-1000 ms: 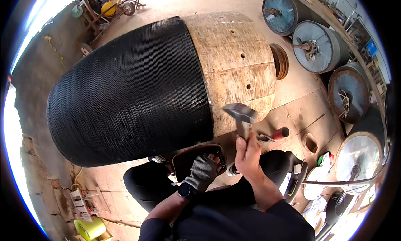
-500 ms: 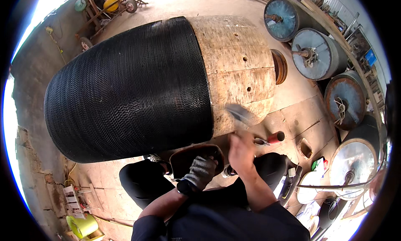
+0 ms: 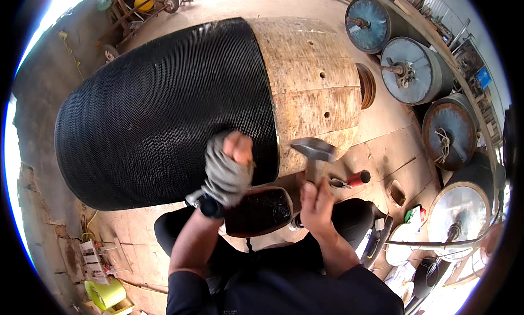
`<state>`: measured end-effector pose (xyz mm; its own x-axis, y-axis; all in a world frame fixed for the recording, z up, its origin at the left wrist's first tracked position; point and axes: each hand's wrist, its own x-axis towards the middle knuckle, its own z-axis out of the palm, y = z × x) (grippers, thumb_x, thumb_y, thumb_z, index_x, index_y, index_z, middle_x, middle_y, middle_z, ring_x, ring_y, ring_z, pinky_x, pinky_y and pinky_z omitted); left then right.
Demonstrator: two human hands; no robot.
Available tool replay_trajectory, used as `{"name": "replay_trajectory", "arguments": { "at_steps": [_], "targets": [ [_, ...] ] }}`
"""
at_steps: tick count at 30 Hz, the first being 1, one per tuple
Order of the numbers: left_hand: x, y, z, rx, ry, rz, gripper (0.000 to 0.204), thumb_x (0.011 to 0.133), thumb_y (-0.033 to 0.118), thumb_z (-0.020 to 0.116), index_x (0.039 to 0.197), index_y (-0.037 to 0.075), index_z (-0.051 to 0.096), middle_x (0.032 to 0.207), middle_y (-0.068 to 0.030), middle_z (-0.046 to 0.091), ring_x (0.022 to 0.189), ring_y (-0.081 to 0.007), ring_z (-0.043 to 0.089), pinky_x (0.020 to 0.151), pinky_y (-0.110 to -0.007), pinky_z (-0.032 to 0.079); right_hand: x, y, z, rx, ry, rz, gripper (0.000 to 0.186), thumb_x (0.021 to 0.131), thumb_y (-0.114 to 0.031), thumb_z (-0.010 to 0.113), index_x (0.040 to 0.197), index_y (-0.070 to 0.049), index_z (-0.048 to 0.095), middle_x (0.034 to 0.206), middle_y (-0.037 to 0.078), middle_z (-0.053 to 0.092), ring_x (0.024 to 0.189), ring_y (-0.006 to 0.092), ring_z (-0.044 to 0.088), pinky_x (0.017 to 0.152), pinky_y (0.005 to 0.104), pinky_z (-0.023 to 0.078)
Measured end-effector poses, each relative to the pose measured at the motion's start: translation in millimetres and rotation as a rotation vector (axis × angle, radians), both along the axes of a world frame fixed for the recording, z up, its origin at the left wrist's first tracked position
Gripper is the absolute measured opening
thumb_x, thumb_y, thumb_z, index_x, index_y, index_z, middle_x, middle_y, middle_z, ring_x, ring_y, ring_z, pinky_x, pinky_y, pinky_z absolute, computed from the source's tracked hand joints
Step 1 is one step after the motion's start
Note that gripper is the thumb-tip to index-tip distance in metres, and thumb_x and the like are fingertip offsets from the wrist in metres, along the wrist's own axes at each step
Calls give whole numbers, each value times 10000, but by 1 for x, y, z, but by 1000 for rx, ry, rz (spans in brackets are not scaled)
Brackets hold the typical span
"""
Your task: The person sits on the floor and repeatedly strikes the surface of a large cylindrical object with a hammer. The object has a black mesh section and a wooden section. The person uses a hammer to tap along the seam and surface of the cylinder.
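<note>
Head view: right hand (image 3: pixel 318 206) grasps a hammer (image 3: pixel 313 149) in its fingers by the near edge of a drum (image 3: pixel 158 113); blurred, gloved left hand (image 3: pixel 228 170) nears the upper-left corner of a tray (image 3: pixel 259 212), grip impossible to tell.

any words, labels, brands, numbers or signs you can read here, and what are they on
None can be read.
Dark shirt: faint pale marks at the picture's lower edge, too small to read.
Dark wristwatch: nothing legible on it.
Hammer in the right hand: no lettering to be made out.
Blue panel at far right: too small to tell whether it bears text.
</note>
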<state>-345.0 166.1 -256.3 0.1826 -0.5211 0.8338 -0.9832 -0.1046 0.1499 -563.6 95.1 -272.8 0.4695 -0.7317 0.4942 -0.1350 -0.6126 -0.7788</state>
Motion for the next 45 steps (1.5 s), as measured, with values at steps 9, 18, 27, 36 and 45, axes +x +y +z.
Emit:
{"name": "replay_trajectory", "arguments": {
  "at_steps": [9,18,27,36,45],
  "targets": [
    [51,-28,8,-188,-165,200,442,768,34,654,1196,97,561,1072,-103,576,927,-309,610,776,-457,535,8,-24,-24,-185,182,-93,232,1021,-175,485,1088,42,533,650,152,529,525,328,508,485,351,401],
    [50,-23,13,-101,-162,213,388,750,68,676,1126,107,591,1130,-102,552,979,-318,599,802,-465,541,17,-26,-24,-191,370,-104,185,1018,-150,476,959,25,482,609,16,549,500,158,542,438,314,392],
    [49,-26,18,-105,-139,224,395,755,5,659,1126,118,588,1102,-95,557,988,-317,599,820,-453,528,16,-21,-24,-224,512,-224,198,986,-129,513,846,2,465,642,114,576,501,294,571,448,406,421],
    [49,-30,19,-85,-116,280,443,721,-30,668,1128,122,578,1128,-100,540,1000,-319,593,819,-454,545,6,-29,-31,-441,380,-203,177,996,-126,509,978,48,480,631,109,571,509,187,574,442,335,413],
    [52,-30,24,-103,-139,277,437,723,-48,645,1125,115,585,1123,-113,548,1013,-335,599,807,-448,555,16,-20,-11,-323,310,-184,276,945,-145,623,1096,70,538,756,230,639,611,420,656,529,421,517]
  ]
}}
